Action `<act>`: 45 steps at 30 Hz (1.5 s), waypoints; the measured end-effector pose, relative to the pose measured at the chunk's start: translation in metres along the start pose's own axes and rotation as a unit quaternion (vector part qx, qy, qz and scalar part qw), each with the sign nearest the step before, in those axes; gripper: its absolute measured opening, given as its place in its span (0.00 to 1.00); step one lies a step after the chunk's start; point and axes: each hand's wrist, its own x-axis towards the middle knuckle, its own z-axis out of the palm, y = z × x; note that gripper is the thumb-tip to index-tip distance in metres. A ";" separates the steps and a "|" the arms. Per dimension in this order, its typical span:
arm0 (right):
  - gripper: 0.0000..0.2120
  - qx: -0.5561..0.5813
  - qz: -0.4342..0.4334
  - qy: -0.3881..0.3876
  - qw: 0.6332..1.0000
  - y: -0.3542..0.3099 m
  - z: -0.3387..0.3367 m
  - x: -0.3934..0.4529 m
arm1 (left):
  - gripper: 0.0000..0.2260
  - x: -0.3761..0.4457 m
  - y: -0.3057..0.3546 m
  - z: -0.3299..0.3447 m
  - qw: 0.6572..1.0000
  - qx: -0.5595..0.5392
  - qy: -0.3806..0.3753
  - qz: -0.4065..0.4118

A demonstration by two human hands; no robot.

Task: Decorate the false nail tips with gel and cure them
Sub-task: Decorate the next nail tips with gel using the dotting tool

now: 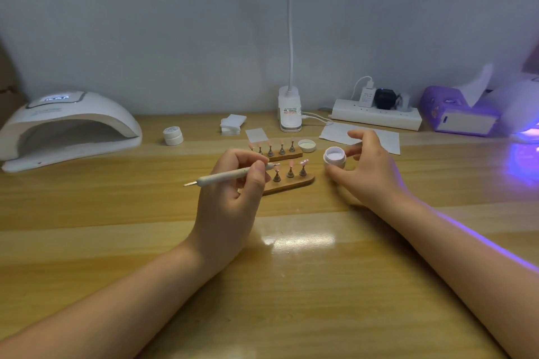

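Gripping a slim white nail art pen between thumb and curled fingers, the left hand hovers over the near wooden nail stand, with the pen lying almost level and its thin metal tip pointing left. Small pink false nail tips sit on dark little holders along this stand, and a second wooden stand just behind it carries another row of pink tips.

To the right of the stands, an open gel pot with pale lilac gel inside stands on the worktop. The right hand curves around it with fingers spread and relaxed; the thumb lies near the pot's base, but whether any finger actually touches the pot cannot be told. The pot's white lid lies upturned just behind, between the pot and the far stand.

At the far left a white UV nail lamp sits with its display lit. A closed white pot stands to the lamp's right, near a stack of white wipes. A white clip lamp is at the back edge, with a power strip to its right, a sheet of white paper before the strip, and a purple tissue box farther right. Violet light glows at the right edge.
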 end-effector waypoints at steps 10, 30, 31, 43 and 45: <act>0.35 0.051 -0.220 -0.003 0.974 -0.059 0.002 -0.029 | 0.04 0.015 0.021 -0.012 0.999 0.040 0.002 0.026; 0.33 0.075 -0.242 -0.007 0.967 -0.071 0.002 -0.038 | 0.05 0.017 0.025 -0.012 0.998 0.044 0.047 -0.003; 0.33 0.081 -0.235 -0.007 0.969 -0.071 0.001 -0.038 | 0.06 0.018 0.026 -0.013 0.998 0.007 0.057 -0.027; 0.37 0.135 -0.164 -0.029 0.977 -0.075 0.001 -0.039 | 0.16 0.028 0.027 -0.017 0.925 -0.267 0.078 -0.259; 0.37 0.140 -0.159 -0.032 0.977 -0.075 0.001 -0.040 | 0.15 0.029 0.025 -0.017 0.916 -0.284 0.083 -0.270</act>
